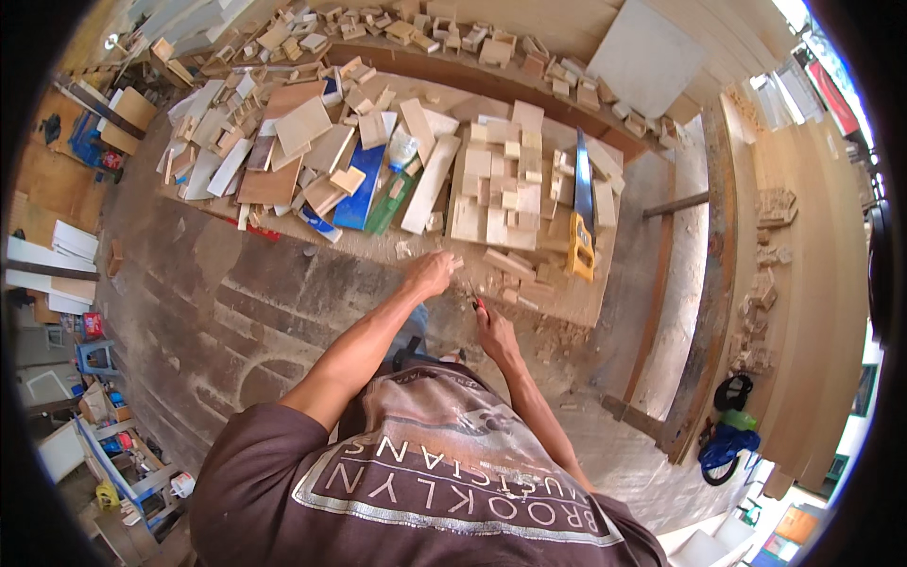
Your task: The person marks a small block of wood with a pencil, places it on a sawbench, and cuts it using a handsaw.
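Note:
My left hand (431, 274) is closed at the near edge of the workbench, fingertips pinched together. A small pale piece (457, 264), apparently wood, shows at those fingertips. To its right and a little nearer, my right hand (497, 336) wraps around a small red-and-black handled tool (480, 304); its kind is too small to make out. The two hands are apart. Just beyond them, wood offcuts (510, 264) and shavings lie on the bench top (590, 307). A board with several small wooden blocks (501, 175) on it lies farther back.
A handsaw with a yellow handle (580, 248) lies at the bench's right side. Piled wood pieces (302, 128) cover the left part, with a blue board (361, 184) and a white bottle (402, 148). More offcuts (496, 49) line the back shelf. Long planks (812, 283) stand far right.

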### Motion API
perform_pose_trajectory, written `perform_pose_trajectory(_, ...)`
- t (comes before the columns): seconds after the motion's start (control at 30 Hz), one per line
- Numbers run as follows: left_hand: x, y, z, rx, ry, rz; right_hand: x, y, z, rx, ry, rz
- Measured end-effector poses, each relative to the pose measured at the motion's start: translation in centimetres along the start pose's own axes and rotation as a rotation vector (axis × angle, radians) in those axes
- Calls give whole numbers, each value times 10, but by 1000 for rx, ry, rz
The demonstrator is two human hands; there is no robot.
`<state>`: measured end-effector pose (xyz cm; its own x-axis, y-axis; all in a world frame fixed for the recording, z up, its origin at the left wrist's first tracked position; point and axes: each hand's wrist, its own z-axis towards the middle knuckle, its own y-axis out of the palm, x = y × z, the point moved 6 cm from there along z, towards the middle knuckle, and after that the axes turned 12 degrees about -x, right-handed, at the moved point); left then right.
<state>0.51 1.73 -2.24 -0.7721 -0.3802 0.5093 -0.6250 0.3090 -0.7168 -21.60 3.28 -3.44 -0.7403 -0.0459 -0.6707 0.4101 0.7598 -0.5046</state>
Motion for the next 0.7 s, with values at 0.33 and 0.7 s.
perform_pose_trajectory(0.33,-76,-81,-54,-69,69,-1423,-154,-39,165,210,-257,20)
perform_pose_trajectory(0.7,-100,-131,-21,224,139,-1239,-192,-40,248,70,-331,148)
